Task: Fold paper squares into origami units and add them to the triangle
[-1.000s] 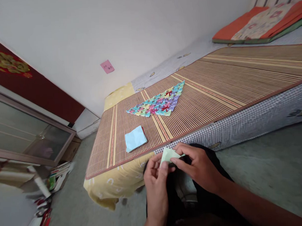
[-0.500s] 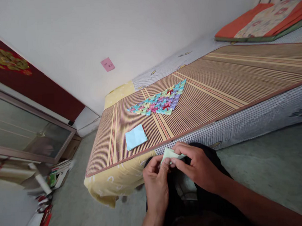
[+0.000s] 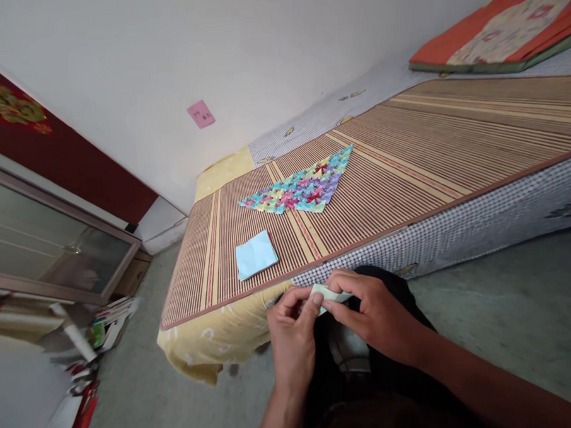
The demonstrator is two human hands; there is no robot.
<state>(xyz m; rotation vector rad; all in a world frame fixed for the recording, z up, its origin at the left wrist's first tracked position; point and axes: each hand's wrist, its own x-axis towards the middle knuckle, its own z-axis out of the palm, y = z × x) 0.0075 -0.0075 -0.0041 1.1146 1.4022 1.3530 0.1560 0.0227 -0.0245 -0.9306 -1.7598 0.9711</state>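
A pale green piece of folded paper (image 3: 327, 293) is pinched between both hands, just off the bed's near edge. My left hand (image 3: 294, 324) is closed on its left end, thumb on top. From the right, my right hand (image 3: 365, 302) pinches the other end between thumb and fingers. Parts of the paper are hidden behind the fingers. Beyond my hands, on the striped mat, lies a stack of light blue paper squares (image 3: 256, 255). Farther back are several small folded paper pieces (image 3: 303, 187) in many colours, set close together in a roughly triangular patch.
The bed carries a striped bamboo mat (image 3: 406, 152) over checked and yellow sheets. Folded orange and floral bedding (image 3: 490, 35) lies at the far right. A pink note (image 3: 200, 114) is on the wall. At left stand a glass-fronted cabinet (image 3: 54, 230) and papers on the floor.
The green paper's raised corner has been folded down, so it now looks narrower. Both hands keep their hold on it. The view has shifted slightly.
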